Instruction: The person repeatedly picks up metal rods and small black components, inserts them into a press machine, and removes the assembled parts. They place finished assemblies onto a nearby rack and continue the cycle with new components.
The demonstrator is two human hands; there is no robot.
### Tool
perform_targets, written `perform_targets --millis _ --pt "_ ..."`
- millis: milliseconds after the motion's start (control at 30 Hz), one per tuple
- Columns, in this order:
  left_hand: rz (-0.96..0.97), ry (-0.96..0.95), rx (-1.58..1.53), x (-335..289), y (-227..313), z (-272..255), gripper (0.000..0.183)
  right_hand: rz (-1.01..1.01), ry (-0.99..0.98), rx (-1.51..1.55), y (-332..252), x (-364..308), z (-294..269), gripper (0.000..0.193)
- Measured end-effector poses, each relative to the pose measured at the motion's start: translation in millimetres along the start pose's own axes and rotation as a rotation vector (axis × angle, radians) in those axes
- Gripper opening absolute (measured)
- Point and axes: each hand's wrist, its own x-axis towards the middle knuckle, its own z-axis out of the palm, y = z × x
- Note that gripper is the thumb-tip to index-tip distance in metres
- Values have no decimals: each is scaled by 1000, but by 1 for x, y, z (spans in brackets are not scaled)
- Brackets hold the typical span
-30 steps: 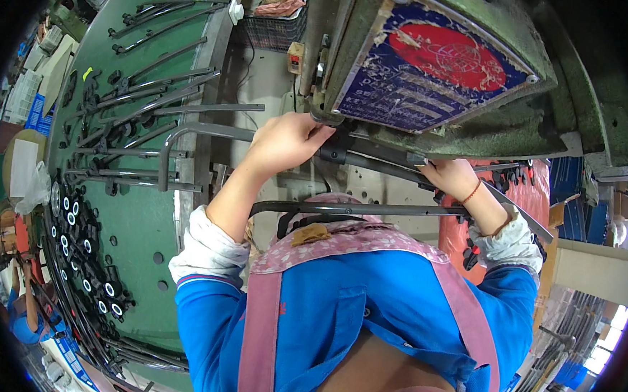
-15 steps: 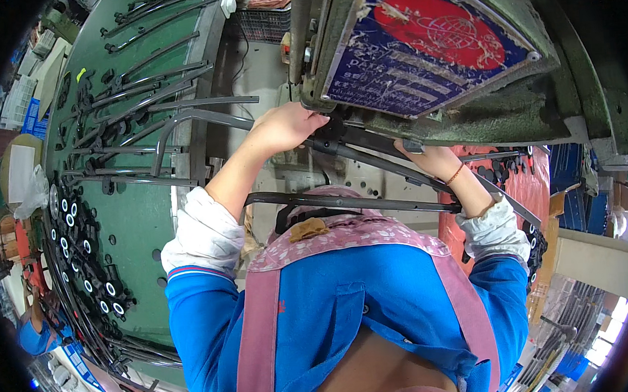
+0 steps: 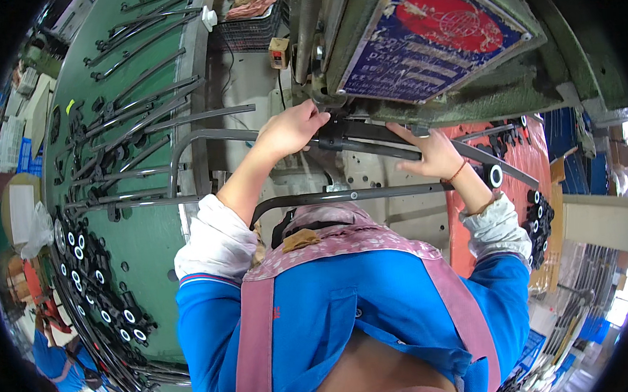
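A dark grey bent-tube metal frame spans the space before my chest, under a green machine head. My left hand is closed at the frame's black joint, fingertips just below the machine; what lies under them is partly hidden. Over on the right, my right hand has the upper tubes between thumb and fingers, some fingers being out of sight. A black round part with a white ring shows beside my right wrist, at the frame's right end.
To the left, a green table carries several tubes and black white-ringed parts. A red-covered surface at the right holds more black parts. A black crate and a small box stand behind. Another person is at far left.
My right hand has shifted its hold, its thumb now showing below the tube. The frame's lower tube has turned slightly, and the white-ringed part has come into sight. My left hand stays at the joint.
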Motion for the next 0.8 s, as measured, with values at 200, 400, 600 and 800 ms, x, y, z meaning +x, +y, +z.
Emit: perform_targets --millis 200,400,600,800 --pt "407 161 296 -31 -11 -14 72 -63 186 171 -14 -1 2 82" --pt "645 202 654 -81 -32 -16 115 -4 130 207 -17 -1 -1 84" --pt "701 218 672 -73 -42 -10 93 32 87 230 -20 1 -8 82" --pt "647 191 627 -65 -45 -12 84 63 55 197 -23 2 -15 83"
